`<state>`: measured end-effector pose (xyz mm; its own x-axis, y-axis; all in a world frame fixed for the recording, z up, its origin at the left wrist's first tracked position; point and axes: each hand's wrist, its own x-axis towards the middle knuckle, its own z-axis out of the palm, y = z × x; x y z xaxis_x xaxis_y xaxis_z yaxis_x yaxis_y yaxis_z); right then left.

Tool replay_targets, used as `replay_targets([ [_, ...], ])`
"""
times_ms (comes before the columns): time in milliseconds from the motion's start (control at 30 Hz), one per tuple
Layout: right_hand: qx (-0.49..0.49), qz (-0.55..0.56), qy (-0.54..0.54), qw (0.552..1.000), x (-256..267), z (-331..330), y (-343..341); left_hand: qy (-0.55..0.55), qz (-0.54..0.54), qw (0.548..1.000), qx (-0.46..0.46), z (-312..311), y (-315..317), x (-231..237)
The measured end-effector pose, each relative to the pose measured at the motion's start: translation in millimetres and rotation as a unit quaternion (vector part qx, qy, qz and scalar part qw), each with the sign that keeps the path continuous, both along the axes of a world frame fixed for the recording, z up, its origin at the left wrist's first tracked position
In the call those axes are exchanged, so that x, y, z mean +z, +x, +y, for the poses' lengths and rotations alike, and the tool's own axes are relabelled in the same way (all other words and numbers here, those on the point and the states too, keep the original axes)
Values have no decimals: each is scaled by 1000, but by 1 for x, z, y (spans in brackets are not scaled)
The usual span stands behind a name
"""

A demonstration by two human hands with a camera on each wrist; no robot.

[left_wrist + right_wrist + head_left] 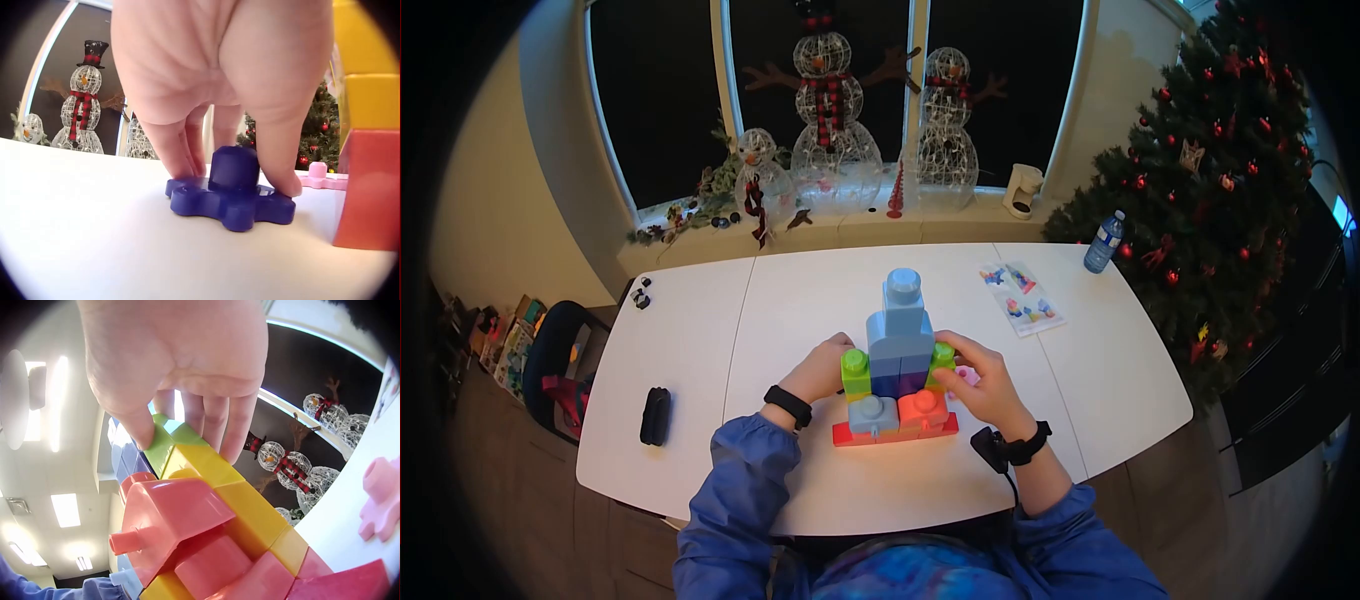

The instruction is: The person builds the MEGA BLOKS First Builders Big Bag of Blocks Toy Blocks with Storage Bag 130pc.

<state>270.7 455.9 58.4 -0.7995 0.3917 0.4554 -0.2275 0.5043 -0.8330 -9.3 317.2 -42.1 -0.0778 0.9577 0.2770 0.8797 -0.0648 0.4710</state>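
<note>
A block structure stands on the white table: red base (850, 436), grey-blue block (872, 412), orange-red block (922, 408), green blocks at both sides and a tall light blue stack (900, 335) in the middle. In the left wrist view my left hand (219, 81) pinches a dark blue gear-shaped piece (237, 203) flat on the table, left of the structure; the head view hides this piece. My right hand (181, 369) grips the green block (165, 440) above yellow blocks (250, 512) on the right side. A pink piece (382, 490) lies beyond the structure.
A printed sheet (1022, 300) and a water bottle (1105, 242) are at the back right of the table. A black case (656, 416) lies at the left, with small dark items (641, 293) at the back left corner. Wire snowmen and a decorated tree stand beyond.
</note>
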Motion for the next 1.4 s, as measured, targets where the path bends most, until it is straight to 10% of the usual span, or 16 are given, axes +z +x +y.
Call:
replay_targets([
  [700, -11, 21, 10, 1000, -7, 0, -2, 144, -276, 942, 129, -153, 127, 85],
  [1400, 1, 34, 6, 999, -9, 2, -3, 175, -125, 971, 104, -110, 145, 65],
])
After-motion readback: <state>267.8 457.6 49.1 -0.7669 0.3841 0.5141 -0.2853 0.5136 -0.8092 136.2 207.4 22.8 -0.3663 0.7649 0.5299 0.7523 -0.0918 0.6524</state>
